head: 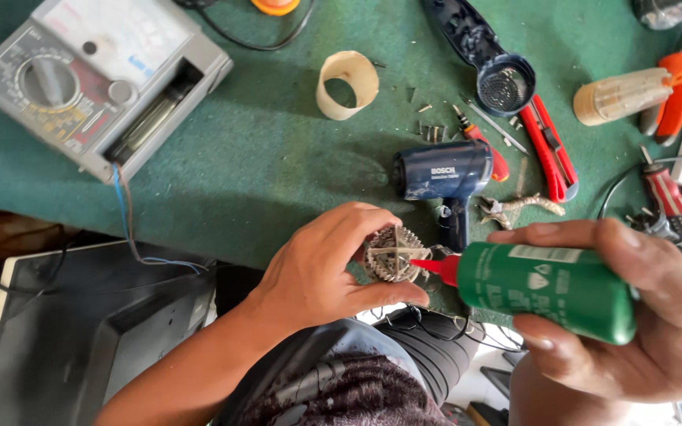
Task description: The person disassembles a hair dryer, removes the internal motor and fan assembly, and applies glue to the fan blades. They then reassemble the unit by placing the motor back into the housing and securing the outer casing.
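My left hand [321, 268] grips a small round metal part [394, 254] with fins and a cross-shaped frame, held just over the near edge of the green table. My right hand [657, 315] is wrapped around a green squeeze bottle [550, 288] lying sideways. Its red nozzle tip [428, 266] touches the face of the round part. Just behind the part lies a dark blue hair dryer body [440, 173] with its handle toward me.
A grey analog multimeter [96, 79] sits at the back left, a tan tape ring [346, 83] behind the hands. Screwdrivers, a red cutter [552, 150], pliers [518, 209], a dark blue grille piece [503, 79] and loose screws lie at right. A dark monitor [80, 331] stands below left.
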